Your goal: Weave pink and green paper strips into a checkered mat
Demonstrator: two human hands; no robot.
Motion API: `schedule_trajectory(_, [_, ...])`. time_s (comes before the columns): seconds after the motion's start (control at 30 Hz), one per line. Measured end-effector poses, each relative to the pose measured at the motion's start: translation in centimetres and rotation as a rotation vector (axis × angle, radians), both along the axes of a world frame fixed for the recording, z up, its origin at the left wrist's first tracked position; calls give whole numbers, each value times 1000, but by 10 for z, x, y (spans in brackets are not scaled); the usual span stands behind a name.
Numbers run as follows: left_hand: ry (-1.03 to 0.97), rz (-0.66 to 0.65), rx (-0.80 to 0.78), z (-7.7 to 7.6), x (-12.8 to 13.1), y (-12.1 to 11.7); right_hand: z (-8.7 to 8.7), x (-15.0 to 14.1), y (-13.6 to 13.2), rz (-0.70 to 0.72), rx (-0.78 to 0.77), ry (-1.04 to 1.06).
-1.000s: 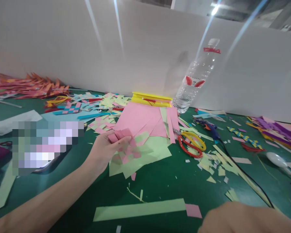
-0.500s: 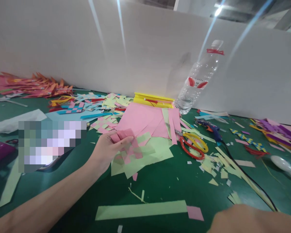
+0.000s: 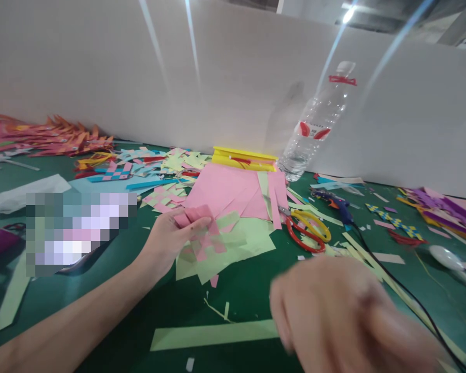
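Observation:
My left hand (image 3: 169, 235) is closed, thumb on top, pinching a woven piece of pink and pale green paper strips (image 3: 205, 241). Beneath that piece lie pale green sheets (image 3: 252, 235), with pink sheets (image 3: 229, 184) behind them. My right hand (image 3: 330, 305) is in the air at the lower right, smeared by motion, its fingers partly hidden. It covers the right end of a long pale green strip (image 3: 213, 334) on the table. Just beyond the right hand lie scissors (image 3: 305, 233) with red and yellow handles.
A tilted clear bottle (image 3: 314, 127) leans against the white partition (image 3: 159, 67). A glue gun (image 3: 336, 204) lies at right with its cord running forward, near a white spoon (image 3: 446, 257). Paper scraps (image 3: 140, 155) cover the back left. A blurred-out phone-like object (image 3: 81, 233) sits left.
My right hand has come up and left from the lower right edge, over the end of the pale green strip. The left hand keeps its pinch almost unmoved.

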State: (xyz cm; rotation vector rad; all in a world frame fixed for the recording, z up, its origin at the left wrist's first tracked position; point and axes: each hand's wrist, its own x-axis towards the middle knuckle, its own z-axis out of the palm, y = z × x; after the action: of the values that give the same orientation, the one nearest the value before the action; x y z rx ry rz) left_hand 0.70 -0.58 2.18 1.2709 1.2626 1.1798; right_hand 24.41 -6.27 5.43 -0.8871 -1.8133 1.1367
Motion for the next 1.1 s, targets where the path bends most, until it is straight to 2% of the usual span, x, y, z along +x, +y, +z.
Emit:
schedule_trajectory(0.07, [-7, 0, -29, 0, 0, -1, -6, -8, 11, -152, 2, -10])
schedule_trajectory(0.1, [-7, 11, -43, -1, 0, -1, -13, -12, 18, -306, 28, -59])
schedule_trajectory(0.13, [-2, 18, -57, -1, 0, -1, -20, -16, 25, -389, 42, -131])
schedule_trajectory(0.17, [6, 28, -62, -1, 0, -1, -27, -19, 31, -414, 40, -193])
schedule_trajectory(0.27, [34, 45, -46, -2, 0, -1, -43, -24, 44, -294, -56, -313])
schedule_trajectory(0.4, [54, -39, -74, -2, 0, -2, -46, -25, 43, -188, -60, -337])
schedule_trajectory(0.5, [49, -70, -117, -1, 0, -3, -45, -24, 41, -197, -26, -321])
schedule_trajectory(0.77, [110, 61, -90, 2, 2, -2, -50, -23, 45, -228, -60, -247])
schedule_trajectory(0.93, [84, 32, -65, -2, -1, -4, -54, -23, 47, -258, -68, -242])
schedule_trajectory(1.1, [7, -72, -47, -3, -2, -5, -54, -22, 48, -284, -45, -243])
